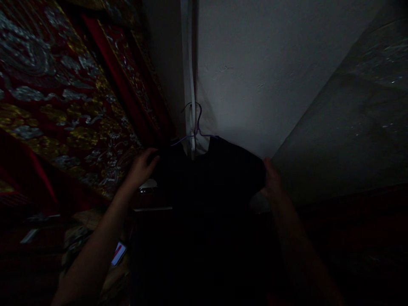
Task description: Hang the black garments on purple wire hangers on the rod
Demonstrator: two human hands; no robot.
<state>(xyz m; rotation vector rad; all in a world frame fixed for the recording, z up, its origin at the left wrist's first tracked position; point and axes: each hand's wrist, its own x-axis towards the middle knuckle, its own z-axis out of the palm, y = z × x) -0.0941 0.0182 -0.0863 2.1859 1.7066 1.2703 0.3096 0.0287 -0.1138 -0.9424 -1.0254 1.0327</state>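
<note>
A black short-sleeved shirt (216, 178) hangs in front of me on a thin purple wire hanger (199, 129). The hanger's hook goes round a narrow white strap or cord (192, 76) that runs down the wall. My left hand (144, 168) is closed on the shirt's left sleeve edge, thumb and fingers at the dark cloth. On the other side, my right hand (271, 176) grips the right sleeve edge, its fingers partly hidden behind the fabric. The lower part of the shirt is lost in darkness.
A red cloth with silver and gold embroidery (79, 97) covers the left side. Behind the shirt is a pale wall (255, 63); to the right is a greyish, shiny sheet (350, 119). A lit phone screen (118, 254) shows low on the left among dim clutter.
</note>
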